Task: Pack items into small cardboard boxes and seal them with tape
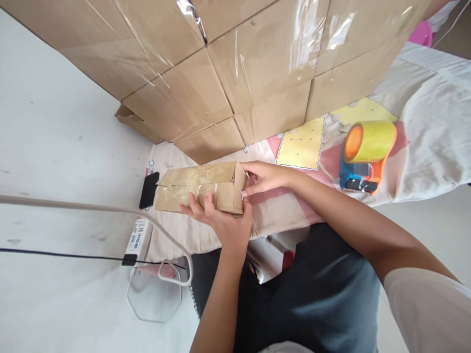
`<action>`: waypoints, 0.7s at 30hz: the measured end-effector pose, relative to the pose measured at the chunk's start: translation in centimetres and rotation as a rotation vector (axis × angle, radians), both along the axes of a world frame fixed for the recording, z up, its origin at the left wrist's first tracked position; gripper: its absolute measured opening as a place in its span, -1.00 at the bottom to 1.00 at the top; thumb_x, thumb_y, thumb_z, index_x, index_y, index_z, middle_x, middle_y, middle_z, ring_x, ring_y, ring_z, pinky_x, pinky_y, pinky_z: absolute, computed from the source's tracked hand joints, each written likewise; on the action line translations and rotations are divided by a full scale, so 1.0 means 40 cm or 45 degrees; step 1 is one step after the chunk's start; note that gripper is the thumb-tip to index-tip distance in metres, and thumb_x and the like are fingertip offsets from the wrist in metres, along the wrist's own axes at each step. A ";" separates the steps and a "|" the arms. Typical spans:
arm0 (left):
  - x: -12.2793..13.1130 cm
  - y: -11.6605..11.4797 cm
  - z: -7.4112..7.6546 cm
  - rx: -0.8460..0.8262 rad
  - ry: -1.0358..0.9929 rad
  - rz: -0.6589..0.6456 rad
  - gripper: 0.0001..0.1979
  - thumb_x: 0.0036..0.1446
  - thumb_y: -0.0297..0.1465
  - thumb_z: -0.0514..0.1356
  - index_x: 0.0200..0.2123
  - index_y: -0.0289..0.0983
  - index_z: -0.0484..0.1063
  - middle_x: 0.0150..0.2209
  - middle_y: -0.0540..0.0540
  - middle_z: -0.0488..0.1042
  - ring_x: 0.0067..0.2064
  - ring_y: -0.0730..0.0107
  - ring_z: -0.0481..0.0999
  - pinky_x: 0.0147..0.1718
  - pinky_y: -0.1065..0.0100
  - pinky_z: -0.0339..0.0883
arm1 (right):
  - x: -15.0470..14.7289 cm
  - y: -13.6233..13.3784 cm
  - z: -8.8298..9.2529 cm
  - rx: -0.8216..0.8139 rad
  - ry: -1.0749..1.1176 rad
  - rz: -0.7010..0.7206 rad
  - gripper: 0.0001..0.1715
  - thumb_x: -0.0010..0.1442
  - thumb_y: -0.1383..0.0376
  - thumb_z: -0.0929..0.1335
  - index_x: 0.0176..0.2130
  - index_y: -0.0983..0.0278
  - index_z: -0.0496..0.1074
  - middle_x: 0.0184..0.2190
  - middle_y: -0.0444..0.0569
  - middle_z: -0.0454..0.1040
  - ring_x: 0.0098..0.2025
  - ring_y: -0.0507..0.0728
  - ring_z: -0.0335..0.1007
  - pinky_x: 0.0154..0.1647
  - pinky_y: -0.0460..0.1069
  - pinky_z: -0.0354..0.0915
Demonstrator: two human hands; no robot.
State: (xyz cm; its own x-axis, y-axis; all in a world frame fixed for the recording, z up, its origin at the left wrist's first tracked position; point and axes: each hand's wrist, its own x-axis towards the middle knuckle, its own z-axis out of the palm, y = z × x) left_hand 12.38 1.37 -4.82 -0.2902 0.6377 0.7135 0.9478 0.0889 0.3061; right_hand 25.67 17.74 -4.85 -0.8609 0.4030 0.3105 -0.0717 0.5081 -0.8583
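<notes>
A small taped cardboard box (195,189) lies on the cloth-covered surface in front of me. My left hand (224,220) holds its near long side, fingers spread along the cardboard and the thumb up at the right end. At that same right end, my right hand (267,176) grips the edge with bent fingers, the thumb close to my left thumb. Some of the right fingertips are hidden behind the box's end. Clear tape with a yellowish tint runs over the top of the box.
Large taped cardboard boxes (272,73) rise behind. To the right lie a tape dispenser with yellow tape (375,142) and a yellow paper sheet (301,144). A black phone (149,190), a white power strip (139,240) and a pale cable (162,228) are at the left by the wall.
</notes>
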 end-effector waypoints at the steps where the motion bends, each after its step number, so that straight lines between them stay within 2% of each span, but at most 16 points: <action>1: 0.000 0.001 0.000 -0.007 -0.007 -0.003 -0.12 0.05 -0.23 0.33 0.30 -0.21 -0.11 0.40 -0.50 -0.19 0.49 -0.41 -0.45 0.31 -0.53 -0.26 | 0.000 0.001 0.000 -0.009 -0.001 0.005 -0.36 0.13 -0.04 0.53 0.05 0.27 0.45 -0.10 -0.02 0.56 -0.25 0.09 0.36 -0.27 -0.06 0.22; 4: -0.003 0.003 -0.001 0.003 -0.003 -0.018 -0.14 0.04 -0.25 0.32 0.28 -0.22 -0.09 0.39 -0.49 -0.17 0.49 -0.39 -0.43 0.32 -0.51 -0.26 | 0.000 0.005 -0.003 -0.016 -0.012 0.012 -0.33 0.12 -0.03 0.54 0.08 0.26 0.44 -0.10 -0.02 0.56 -0.26 0.09 0.37 -0.27 -0.06 0.22; 7: -0.010 0.003 -0.003 0.030 0.037 -0.041 -0.18 0.02 -0.25 0.33 0.24 -0.23 -0.05 0.35 -0.47 -0.09 0.49 -0.34 -0.32 0.34 -0.47 -0.24 | -0.003 0.009 -0.009 -0.035 -0.024 0.000 -0.40 0.17 -0.05 0.51 0.03 0.27 0.46 -0.17 -0.05 0.56 -0.28 0.08 0.36 -0.30 -0.07 0.20; 11: -0.018 0.002 -0.006 0.041 0.083 -0.061 -0.20 0.01 -0.22 0.33 0.20 -0.20 -0.05 0.29 -0.43 -0.03 0.46 -0.28 -0.20 0.34 -0.45 -0.24 | -0.006 0.010 -0.013 -0.101 0.006 0.026 -0.41 0.19 -0.05 0.49 0.04 0.27 0.46 -0.10 -0.03 0.56 -0.20 0.11 0.40 -0.25 -0.07 0.24; 21: -0.021 0.000 -0.008 0.007 0.052 -0.069 -0.19 -0.02 -0.27 0.32 0.20 -0.17 -0.07 0.29 -0.41 -0.07 0.46 -0.32 -0.27 0.31 -0.47 -0.22 | -0.009 0.013 -0.019 -0.053 0.032 -0.006 -0.39 0.17 -0.07 0.50 0.02 0.27 0.48 -0.12 -0.03 0.58 -0.19 0.13 0.41 -0.27 -0.07 0.22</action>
State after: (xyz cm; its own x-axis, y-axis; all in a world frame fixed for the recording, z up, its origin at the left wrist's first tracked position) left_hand 11.55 1.35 -5.12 -0.2260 0.6477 0.7276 0.9629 0.0354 0.2676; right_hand 25.29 18.27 -5.59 -0.8513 0.4199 0.3146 -0.0912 0.4720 -0.8768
